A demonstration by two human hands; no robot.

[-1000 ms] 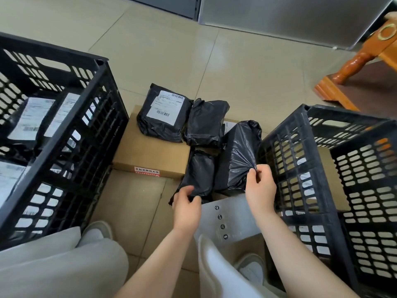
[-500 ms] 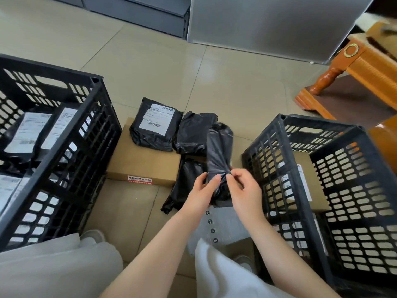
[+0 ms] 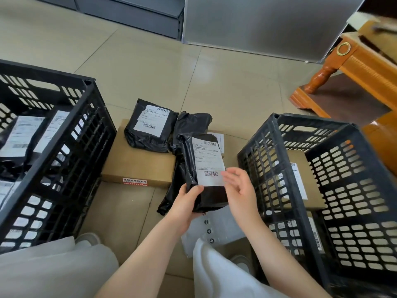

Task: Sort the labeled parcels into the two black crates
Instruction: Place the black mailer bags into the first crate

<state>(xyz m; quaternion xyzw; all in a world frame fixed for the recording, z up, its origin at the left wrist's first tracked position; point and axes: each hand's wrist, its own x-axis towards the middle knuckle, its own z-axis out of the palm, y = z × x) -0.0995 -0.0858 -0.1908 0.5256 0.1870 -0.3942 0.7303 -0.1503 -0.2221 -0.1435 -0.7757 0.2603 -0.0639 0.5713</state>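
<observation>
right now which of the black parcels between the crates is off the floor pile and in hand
The black parcel with its label facing up, gripped at its lower end by the left hand. The other labeled parcel lies on the cardboard box.

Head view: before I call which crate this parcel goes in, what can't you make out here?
- Label text on the held parcel: too small and blurred to read; right hand covers its lower corner.
- Left crate: cut off by the frame's left edge; labels inside are blurred.
- Right crate: contents partly hidden by its lattice wall.
- Black parcel behind the held one: no label visible.
- Left hand: fingers hidden under the parcel.
</observation>
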